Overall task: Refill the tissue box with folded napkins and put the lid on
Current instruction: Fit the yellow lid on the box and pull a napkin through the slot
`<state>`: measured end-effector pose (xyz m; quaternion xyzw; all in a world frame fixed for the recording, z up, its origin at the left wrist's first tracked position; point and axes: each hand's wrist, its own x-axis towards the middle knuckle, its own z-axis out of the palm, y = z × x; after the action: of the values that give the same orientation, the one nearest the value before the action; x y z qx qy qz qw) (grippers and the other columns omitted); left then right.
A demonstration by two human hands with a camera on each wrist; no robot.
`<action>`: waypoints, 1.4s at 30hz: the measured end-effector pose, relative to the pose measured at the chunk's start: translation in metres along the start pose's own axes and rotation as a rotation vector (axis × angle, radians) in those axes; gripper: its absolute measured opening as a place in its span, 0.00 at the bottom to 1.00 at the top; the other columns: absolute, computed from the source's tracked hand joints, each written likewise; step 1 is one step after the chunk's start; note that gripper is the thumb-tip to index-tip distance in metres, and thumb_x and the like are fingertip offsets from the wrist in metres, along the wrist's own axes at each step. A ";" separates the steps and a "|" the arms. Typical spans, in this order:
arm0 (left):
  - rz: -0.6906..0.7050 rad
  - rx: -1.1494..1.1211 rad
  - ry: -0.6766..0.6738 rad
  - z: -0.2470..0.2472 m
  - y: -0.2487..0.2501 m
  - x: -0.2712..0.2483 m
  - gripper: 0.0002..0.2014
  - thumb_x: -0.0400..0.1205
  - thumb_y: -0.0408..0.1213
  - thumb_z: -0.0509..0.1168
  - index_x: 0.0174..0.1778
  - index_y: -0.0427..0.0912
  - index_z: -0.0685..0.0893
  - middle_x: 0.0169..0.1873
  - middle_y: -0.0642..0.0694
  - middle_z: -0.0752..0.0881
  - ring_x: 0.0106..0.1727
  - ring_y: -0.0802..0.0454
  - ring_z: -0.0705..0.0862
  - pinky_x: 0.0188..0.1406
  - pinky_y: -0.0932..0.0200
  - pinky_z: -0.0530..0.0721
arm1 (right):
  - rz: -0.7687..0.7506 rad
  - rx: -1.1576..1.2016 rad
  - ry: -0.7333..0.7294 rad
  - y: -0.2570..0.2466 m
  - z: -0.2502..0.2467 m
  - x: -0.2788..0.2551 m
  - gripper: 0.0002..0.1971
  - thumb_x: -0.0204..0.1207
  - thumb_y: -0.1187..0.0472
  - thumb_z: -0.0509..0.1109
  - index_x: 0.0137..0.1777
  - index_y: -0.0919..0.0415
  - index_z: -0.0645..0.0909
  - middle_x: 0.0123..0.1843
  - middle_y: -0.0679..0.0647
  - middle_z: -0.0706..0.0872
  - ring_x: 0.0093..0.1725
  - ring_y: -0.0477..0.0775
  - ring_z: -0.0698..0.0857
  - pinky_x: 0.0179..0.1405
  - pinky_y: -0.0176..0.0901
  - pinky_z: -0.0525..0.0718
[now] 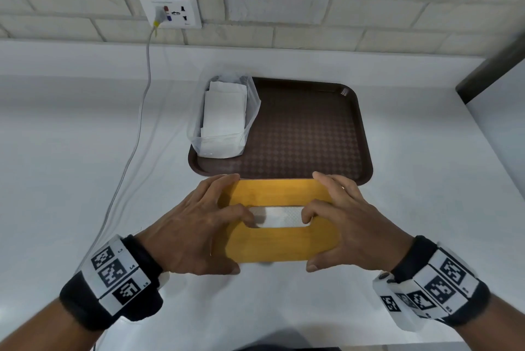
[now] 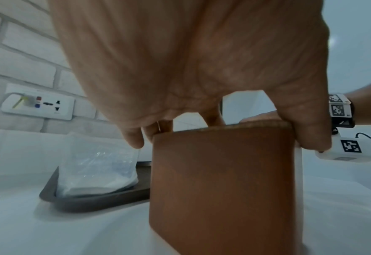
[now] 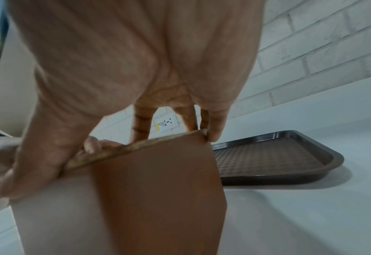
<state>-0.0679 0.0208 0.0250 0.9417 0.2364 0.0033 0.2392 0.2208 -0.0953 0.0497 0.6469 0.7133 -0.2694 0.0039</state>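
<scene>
Counter (image 1: pixel 85 137) holds a brown tray (image 1: pixel 312 137) at 12 o'clock, a napkin bag (image 1: pixel 224 117) in its 9 o'clock corner. Nearer, the box (image 2: pixel 221 189) wears its lid (image 1: pixel 281 245), napkins (image 1: pixel 279 217) showing through the slot. Left hand (image 1: pixel 196 225) and right hand (image 1: pixel 343 223) grip the lid's ends, fingers spread.

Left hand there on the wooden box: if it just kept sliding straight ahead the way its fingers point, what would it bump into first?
Probably the right hand, gripping the opposite end of the lid. The left hand points across the lid toward it, their fingertips nearly meeting over the napkin in the slot. Depth is hard to judge.
</scene>
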 end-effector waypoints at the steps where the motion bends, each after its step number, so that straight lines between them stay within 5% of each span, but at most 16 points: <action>1: -0.002 -0.018 0.009 0.001 -0.002 0.001 0.42 0.62 0.72 0.74 0.72 0.70 0.70 0.84 0.45 0.56 0.84 0.41 0.57 0.74 0.43 0.75 | -0.003 0.016 0.015 0.002 0.000 0.001 0.39 0.51 0.22 0.77 0.60 0.37 0.73 0.87 0.46 0.47 0.83 0.45 0.42 0.71 0.52 0.76; 3: -0.005 -0.090 0.044 0.004 -0.005 0.002 0.52 0.61 0.72 0.77 0.79 0.67 0.62 0.85 0.50 0.52 0.87 0.47 0.53 0.78 0.46 0.71 | 0.001 0.069 0.034 0.006 0.002 0.002 0.49 0.46 0.23 0.79 0.68 0.36 0.67 0.87 0.41 0.46 0.83 0.40 0.42 0.73 0.53 0.74; 6: -0.060 -0.312 0.097 0.013 -0.011 -0.002 0.68 0.57 0.68 0.82 0.85 0.65 0.44 0.86 0.62 0.41 0.88 0.57 0.43 0.82 0.47 0.61 | 0.031 0.290 0.035 0.020 0.004 0.001 0.68 0.43 0.27 0.84 0.81 0.27 0.44 0.87 0.32 0.36 0.83 0.33 0.40 0.78 0.47 0.61; 9: -0.165 -0.641 0.131 0.021 -0.017 -0.014 0.75 0.56 0.60 0.87 0.86 0.63 0.35 0.87 0.66 0.41 0.88 0.62 0.43 0.85 0.46 0.53 | 0.118 0.683 0.071 0.040 0.015 -0.013 0.74 0.44 0.35 0.89 0.82 0.27 0.37 0.87 0.30 0.49 0.85 0.31 0.52 0.84 0.45 0.61; 12: -0.196 -0.804 0.158 0.031 -0.017 -0.024 0.73 0.58 0.60 0.85 0.87 0.62 0.36 0.88 0.65 0.47 0.88 0.63 0.48 0.84 0.51 0.54 | 0.138 0.968 0.020 0.049 0.033 -0.029 0.72 0.51 0.43 0.91 0.84 0.30 0.39 0.81 0.21 0.59 0.83 0.34 0.64 0.81 0.46 0.71; 17: -0.226 -0.900 0.140 0.044 -0.013 -0.028 0.64 0.66 0.55 0.83 0.88 0.62 0.42 0.86 0.67 0.57 0.87 0.63 0.57 0.86 0.42 0.59 | 0.030 1.071 -0.009 0.037 0.046 -0.035 0.57 0.71 0.58 0.82 0.86 0.35 0.42 0.84 0.29 0.63 0.83 0.40 0.67 0.79 0.45 0.73; 22: -0.221 -0.846 0.171 0.044 -0.012 -0.027 0.61 0.69 0.57 0.81 0.88 0.59 0.44 0.86 0.65 0.59 0.86 0.61 0.62 0.85 0.44 0.62 | 0.020 1.113 -0.004 0.033 0.047 -0.036 0.50 0.79 0.62 0.74 0.87 0.39 0.41 0.87 0.37 0.62 0.84 0.44 0.67 0.82 0.54 0.69; 27: -0.217 -0.822 0.169 0.044 -0.012 -0.028 0.60 0.70 0.56 0.80 0.88 0.59 0.43 0.87 0.65 0.58 0.86 0.61 0.61 0.84 0.45 0.62 | 0.030 1.164 -0.014 0.030 0.047 -0.036 0.45 0.81 0.65 0.69 0.86 0.38 0.43 0.83 0.32 0.69 0.80 0.42 0.72 0.74 0.42 0.78; 36: -0.244 -0.768 0.171 0.038 -0.012 -0.022 0.57 0.69 0.66 0.77 0.85 0.70 0.43 0.84 0.72 0.60 0.84 0.64 0.63 0.84 0.40 0.66 | 0.134 1.107 0.084 0.026 0.051 -0.034 0.45 0.80 0.57 0.73 0.85 0.31 0.47 0.81 0.33 0.71 0.77 0.44 0.77 0.74 0.57 0.80; 42: -0.239 -0.949 0.128 0.030 -0.004 -0.018 0.54 0.74 0.49 0.76 0.87 0.64 0.44 0.84 0.67 0.62 0.85 0.62 0.61 0.85 0.38 0.60 | 0.138 1.164 0.115 0.023 0.047 -0.031 0.41 0.80 0.58 0.72 0.85 0.32 0.54 0.80 0.33 0.73 0.77 0.43 0.77 0.72 0.52 0.82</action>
<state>-0.0822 0.0024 -0.0012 0.6931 0.3292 0.1409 0.6255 0.2311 -0.1415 0.0121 0.6013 0.4035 -0.5801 -0.3731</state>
